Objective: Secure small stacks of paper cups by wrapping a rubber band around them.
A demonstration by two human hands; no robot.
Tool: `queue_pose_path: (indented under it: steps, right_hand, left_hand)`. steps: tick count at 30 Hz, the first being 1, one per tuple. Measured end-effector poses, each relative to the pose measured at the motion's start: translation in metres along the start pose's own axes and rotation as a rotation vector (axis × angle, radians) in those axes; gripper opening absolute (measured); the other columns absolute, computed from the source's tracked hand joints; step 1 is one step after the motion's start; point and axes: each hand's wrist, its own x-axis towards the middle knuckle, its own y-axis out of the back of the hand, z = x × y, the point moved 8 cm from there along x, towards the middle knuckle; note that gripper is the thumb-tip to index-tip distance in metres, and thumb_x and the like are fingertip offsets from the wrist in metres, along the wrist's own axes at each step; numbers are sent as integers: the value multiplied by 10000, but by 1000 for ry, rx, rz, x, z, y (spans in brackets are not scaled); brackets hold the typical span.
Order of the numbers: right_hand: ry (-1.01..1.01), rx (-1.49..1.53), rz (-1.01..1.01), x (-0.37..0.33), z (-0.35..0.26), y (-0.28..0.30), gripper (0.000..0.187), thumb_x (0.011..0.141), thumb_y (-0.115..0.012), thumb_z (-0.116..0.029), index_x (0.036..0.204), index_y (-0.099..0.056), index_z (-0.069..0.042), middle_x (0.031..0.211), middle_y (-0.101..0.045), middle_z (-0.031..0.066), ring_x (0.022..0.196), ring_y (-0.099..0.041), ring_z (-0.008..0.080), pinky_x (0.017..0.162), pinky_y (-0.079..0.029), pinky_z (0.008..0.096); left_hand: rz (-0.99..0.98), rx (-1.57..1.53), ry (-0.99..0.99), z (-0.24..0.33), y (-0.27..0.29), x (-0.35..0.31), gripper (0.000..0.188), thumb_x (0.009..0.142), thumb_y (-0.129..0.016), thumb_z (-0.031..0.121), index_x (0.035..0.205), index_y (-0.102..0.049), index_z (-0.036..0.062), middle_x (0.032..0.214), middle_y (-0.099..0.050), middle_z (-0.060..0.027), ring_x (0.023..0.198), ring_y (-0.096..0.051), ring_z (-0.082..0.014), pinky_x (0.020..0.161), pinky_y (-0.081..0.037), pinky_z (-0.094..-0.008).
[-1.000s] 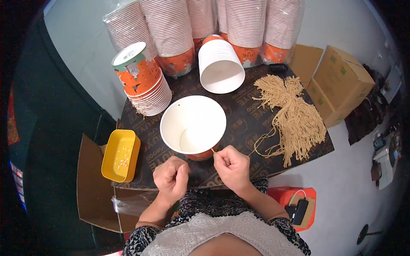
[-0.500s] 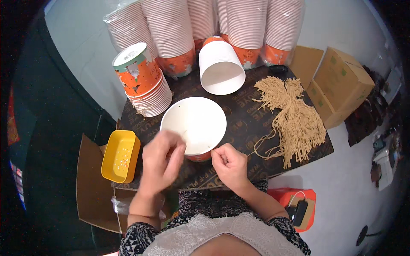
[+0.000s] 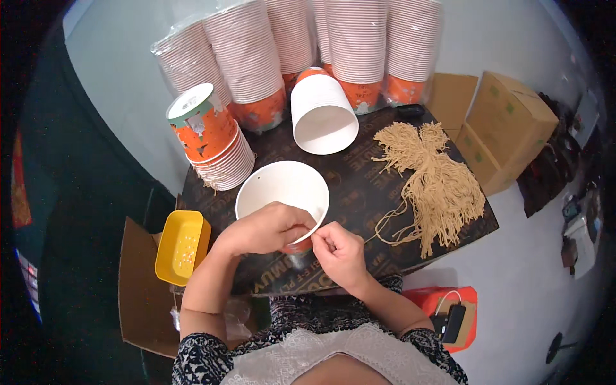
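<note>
An open paper bucket, white inside and orange outside, stands in front of me and tilts its mouth my way. A small dark hole shows in its far wall. My left hand reaches over the near rim with its fingers curled inside the bucket, close to the right side of the rim. What those fingertips hold, if anything, is hidden. Outside that same rim, my right hand is closed in a pinch on a thin tan cord. The cord trails right toward a bundle of tan cords on the table.
Left stands a stack of orange buckets; behind, white nested buckets lie on their side. Tall plastic-wrapped bucket stacks line the back. A yellow tub with small white pieces sits left. Cardboard boxes stand at the right.
My left hand has moved right and its fingers have gone inside the bucket toward the right rim. My right hand stays at the rim with the cord. The whole view has shifted slightly.
</note>
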Motion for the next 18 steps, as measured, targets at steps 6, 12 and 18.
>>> queue_pose_path:
  steps: [6, 12, 18]
  right_hand:
    - [99, 53, -15, 8, -8, 14, 112, 860, -666, 38, 808, -577, -7, 586, -512, -14, 535, -433, 8, 463, -340, 222]
    - [34, -101, -190, 12, -4, 27, 88, 848, -684, -50, 853, -600, -27, 760, -637, 139, 666, -652, 308, 584, -501, 376]
    - [193, -81, -148, -8, -21, 29, 62, 843, -666, 3, 878, -619, -18, 792, -617, 114, 676, -622, 258, 586, -476, 342]
  left_hand:
    - [94, 5, 30, 7, -5, 4, 157, 885, -584, 110, 920, -681, -7, 780, -667, -193, 728, -660, -351, 681, -512, -405]
    - [228, 170, 139, 16, -1, 3, 129, 889, -601, 100, 883, -635, -25, 779, -659, -169, 700, -639, -239, 654, -488, -371]
    - [423, -263, 207, 7, 3, -9, 114, 867, -583, 63, 802, -605, -28, 735, -662, -119, 676, -630, -181, 619, -478, -344]
